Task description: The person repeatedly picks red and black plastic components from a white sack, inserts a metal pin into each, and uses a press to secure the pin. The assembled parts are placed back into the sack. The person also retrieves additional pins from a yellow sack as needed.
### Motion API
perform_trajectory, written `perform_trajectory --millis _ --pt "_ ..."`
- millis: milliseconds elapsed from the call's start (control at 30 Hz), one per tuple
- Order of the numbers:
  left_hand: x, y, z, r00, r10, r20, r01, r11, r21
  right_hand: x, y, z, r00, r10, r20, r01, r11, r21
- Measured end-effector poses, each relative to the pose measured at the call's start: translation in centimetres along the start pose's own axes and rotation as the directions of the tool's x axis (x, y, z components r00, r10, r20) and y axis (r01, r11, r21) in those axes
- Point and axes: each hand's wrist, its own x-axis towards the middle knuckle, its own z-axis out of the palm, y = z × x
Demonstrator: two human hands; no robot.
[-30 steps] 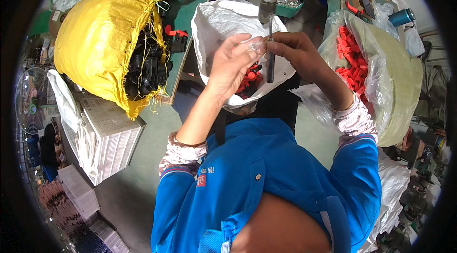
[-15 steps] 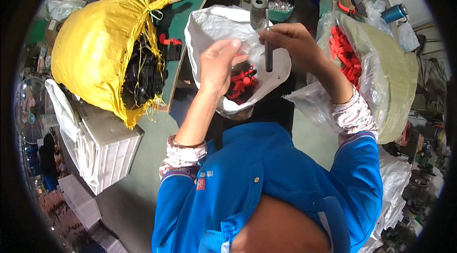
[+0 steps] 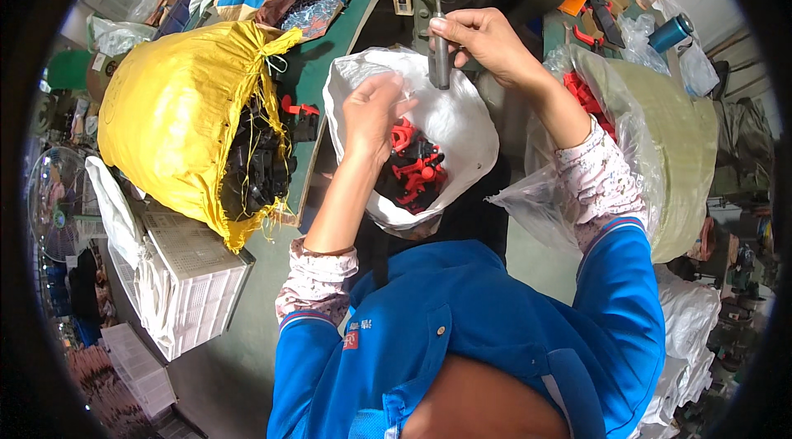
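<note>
My right hand (image 3: 481, 39) has its fingers closed round a grey metal handle (image 3: 440, 61), a stout cylinder on a thin upright shaft. Over the left side of a white woven sack (image 3: 470, 121), my left hand (image 3: 373, 113) hangs with its fingers bent and slightly apart. Its fingertips are smeared by motion, and I see nothing between them. Red and black plastic parts (image 3: 419, 179) lie at the bottom of the sack, just beyond and below that hand.
To the left, a yellow sack (image 3: 165, 117) spills black parts (image 3: 256, 158) onto the green table (image 3: 318, 68). A bag of screws (image 3: 318, 10) stands behind it. On the right, a plastic-lined sack (image 3: 672, 142) holds red parts (image 3: 587, 101). A white crate (image 3: 206, 299) sits at lower left.
My right hand and the handle have shifted up and left in the picture, away from the sack's inside. The view itself has tilted a little, and more red parts show in the white sack.
</note>
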Motion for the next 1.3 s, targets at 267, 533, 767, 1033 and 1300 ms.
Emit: perform_trajectory --millis 267,533,767,1033,1300 --pt "2.1 0.0 1.1 1.0 0.013 0.005 -0.013 0.996 0.092 -0.2 0.2 -0.5 1.0 -0.026 -0.012 0.026 1.0 -0.002" --pt "3.1 -0.5 2.9 0.999 0.052 -0.015 -0.047 0.976 0.212 -0.3 0.3 -0.4 0.996 -0.066 -0.056 0.068 0.998 0.02" --pt "4.8 -1.9 1.8 0.979 0.2 0.046 -0.203 0.917 0.344 0.5 1.0 0.1 0.976 -0.165 -0.141 0.174 0.983 0.052" --pt "4.3 -1.5 2.8 0.979 0.184 0.085 -0.199 0.953 0.231 1.5 1.5 0.5 0.942 -0.235 -0.24 0.246 0.969 0.016" --pt "4.9 -1.3 3.6 0.982 0.162 0.098 -0.181 0.955 0.236 2.3 2.3 -0.3 0.915 -0.322 -0.241 0.289 0.943 -0.163"
